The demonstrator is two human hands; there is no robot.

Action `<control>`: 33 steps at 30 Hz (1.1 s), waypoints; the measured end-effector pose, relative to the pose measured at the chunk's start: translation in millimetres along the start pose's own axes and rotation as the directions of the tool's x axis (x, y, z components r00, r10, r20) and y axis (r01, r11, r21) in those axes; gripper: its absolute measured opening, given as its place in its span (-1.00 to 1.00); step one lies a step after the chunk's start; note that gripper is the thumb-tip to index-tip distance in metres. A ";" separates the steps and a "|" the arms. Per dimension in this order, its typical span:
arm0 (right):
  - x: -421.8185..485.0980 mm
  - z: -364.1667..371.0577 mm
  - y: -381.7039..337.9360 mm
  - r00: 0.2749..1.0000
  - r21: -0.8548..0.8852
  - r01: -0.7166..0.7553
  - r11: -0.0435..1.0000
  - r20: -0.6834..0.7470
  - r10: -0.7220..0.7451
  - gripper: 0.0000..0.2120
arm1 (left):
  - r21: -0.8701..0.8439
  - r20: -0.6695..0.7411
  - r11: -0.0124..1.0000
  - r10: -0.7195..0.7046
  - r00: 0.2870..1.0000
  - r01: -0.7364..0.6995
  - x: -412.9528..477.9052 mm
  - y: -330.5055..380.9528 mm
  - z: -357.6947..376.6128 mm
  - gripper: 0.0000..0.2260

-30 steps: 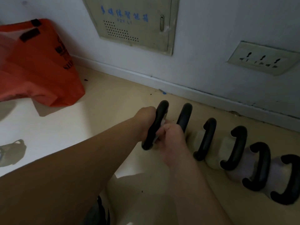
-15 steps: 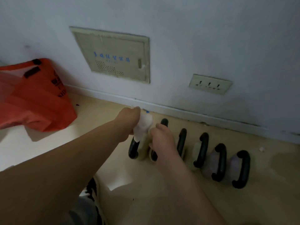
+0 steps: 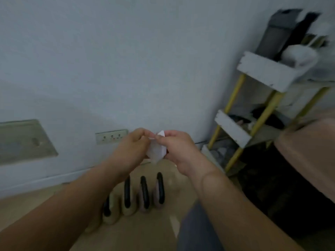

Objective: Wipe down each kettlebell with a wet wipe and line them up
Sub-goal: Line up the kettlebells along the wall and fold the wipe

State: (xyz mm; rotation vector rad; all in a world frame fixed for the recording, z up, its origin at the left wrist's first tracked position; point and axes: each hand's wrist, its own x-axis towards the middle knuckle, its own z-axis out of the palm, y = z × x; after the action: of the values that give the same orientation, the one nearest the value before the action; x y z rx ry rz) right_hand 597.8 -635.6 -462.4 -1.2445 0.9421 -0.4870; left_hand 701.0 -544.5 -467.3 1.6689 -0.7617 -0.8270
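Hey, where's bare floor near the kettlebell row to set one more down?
Bare floor lies right of the last kettlebell, between it and the shelf unit's yellow legs, and in front of the row, beside the knee. Another patch runs left, between the baseboard and the left forearm. By the shelf's foot it is crowded with dark clutter.

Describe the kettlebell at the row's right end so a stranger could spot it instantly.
Below the wall's triple socket, a row of kettlebells with black handles stands on the floor. Take the rightmost kettlebell, nearest the white shelf: pinkish like its neighbour, unlike the beige ones further left, and last in line.
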 end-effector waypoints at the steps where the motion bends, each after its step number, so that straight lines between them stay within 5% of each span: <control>1: -7.6 -23.8 -6.8 0.999 0.011 0.026 1.000 -0.043 -0.026 -0.85 | 0.090 0.015 0.992 0.089 0.996 -0.090 -2.9 11.9 20.1 -0.83; 7: -55.8 -137.0 -3.5 0.962 0.194 0.082 0.977 -0.273 -0.027 -0.81 | 0.278 0.257 0.895 0.281 0.925 -0.349 -13.4 54.3 127.8 -0.96; 10: -81.5 -178.2 5.0 0.931 0.240 0.111 0.964 -0.364 -0.016 -0.73 | 0.308 0.343 0.901 0.195 0.919 -0.306 -17.6 61.3 168.0 -0.78; 16: -152.9 -256.5 14.3 0.902 0.144 0.019 0.989 -0.429 0.046 -0.69 | 0.058 0.530 0.984 0.111 0.841 -0.166 -37.6 90.7 251.8 -0.65; 19: -184.8 -295.1 12.9 0.880 0.239 0.128 0.963 -0.474 0.000 -0.75 | -0.080 0.705 0.995 0.096 0.703 -0.055 -57.1 111.3 300.4 -0.73; 22: -204.1 -339.7 11.4 0.700 0.219 0.297 0.929 -0.712 -0.056 -0.81 | -0.090 0.813 0.975 0.191 0.551 -0.205 -79.1 126.0 348.3 -0.79; 25: -219.6 -384.9 11.7 0.406 -0.157 0.209 0.965 -0.884 -0.232 -0.88 | -0.006 0.809 0.826 0.335 0.483 -0.564 -86.2 138.3 389.4 -0.73; 27: -225.1 -414.1 7.5 0.295 -0.379 0.028 0.925 -0.881 -0.370 -0.93 | 0.115 0.790 0.568 0.445 0.421 -0.815 -82.4 147.8 408.5 -0.66; 30: -212.8 -451.9 0.7 0.348 -0.584 -0.263 0.768 -0.800 -0.489 -0.94 | 0.245 0.811 0.230 0.484 0.329 -0.942 -69.8 155.6 428.2 -0.60; 33: -187.9 -474.7 -0.5 0.470 -0.685 -0.412 0.601 -0.725 -0.503 -0.93 | 0.325 0.846 0.065 0.427 0.321 -0.943 -53.7 147.2 442.3 -0.51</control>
State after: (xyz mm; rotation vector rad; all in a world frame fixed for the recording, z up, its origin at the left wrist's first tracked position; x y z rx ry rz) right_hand 106.7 -766.1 -413.5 -1.8885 2.2759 -0.8580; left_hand 293.4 -766.8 -398.9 1.3222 -2.5672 -0.0386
